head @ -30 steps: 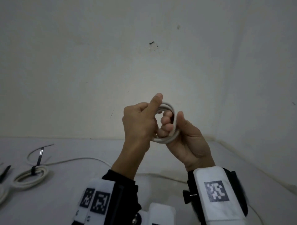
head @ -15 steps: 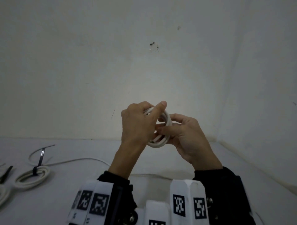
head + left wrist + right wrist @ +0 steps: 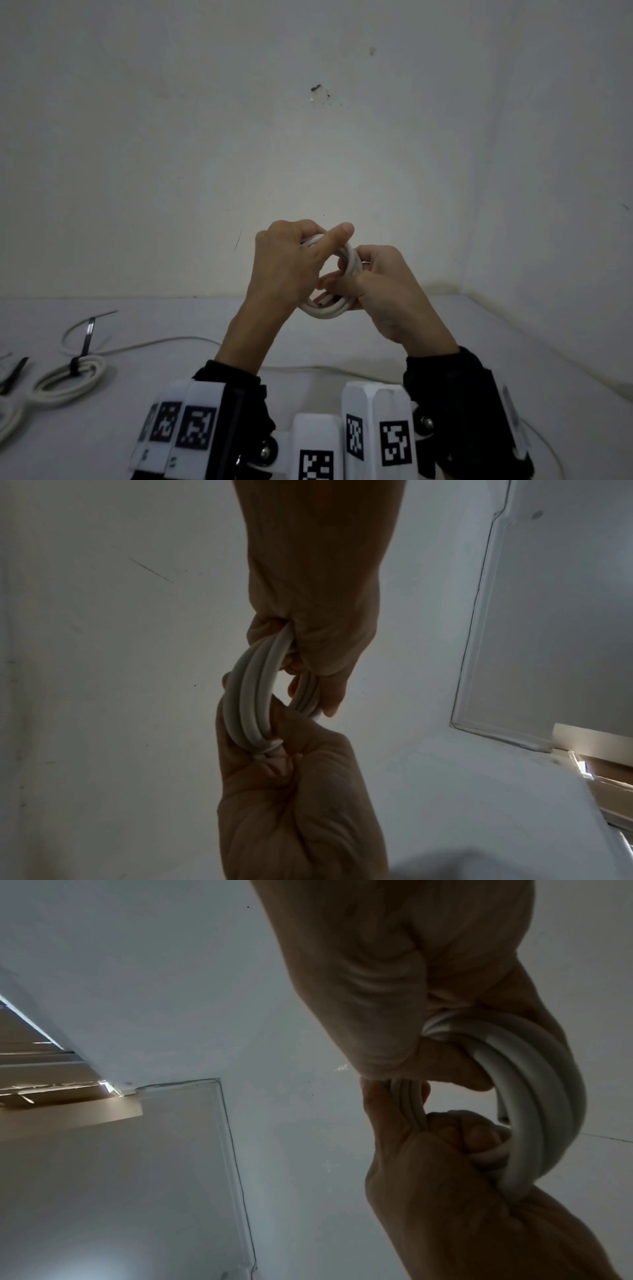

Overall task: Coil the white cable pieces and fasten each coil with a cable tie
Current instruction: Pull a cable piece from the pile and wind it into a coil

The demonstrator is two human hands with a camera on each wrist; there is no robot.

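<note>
I hold a coil of white cable (image 3: 329,310) in the air above the table, between both hands. My left hand (image 3: 308,250) grips the coil's upper left part, its thumb lying across the top strands. My right hand (image 3: 349,279) grips the right and lower part, fingers curled round the strands. A cut cable end shows inside the loop. The left wrist view has the coil (image 3: 250,696) between my left hand (image 3: 274,745) below and my right hand (image 3: 308,669) above. From the right wrist the coil (image 3: 534,1096) appears as several parallel strands. No cable tie is on this coil.
On the table at left lies a finished coil (image 3: 68,380) bound by a black cable tie (image 3: 84,346). Another coil (image 3: 7,421) and a dark strip (image 3: 13,373) sit at the left edge. A loose white cable (image 3: 171,342) runs across the table. Walls stand behind and right.
My right hand has turned over, from thumb up with fingers through the loop to back up with fingers wrapped round the strands. Both hands and the coil have sunk a little.
</note>
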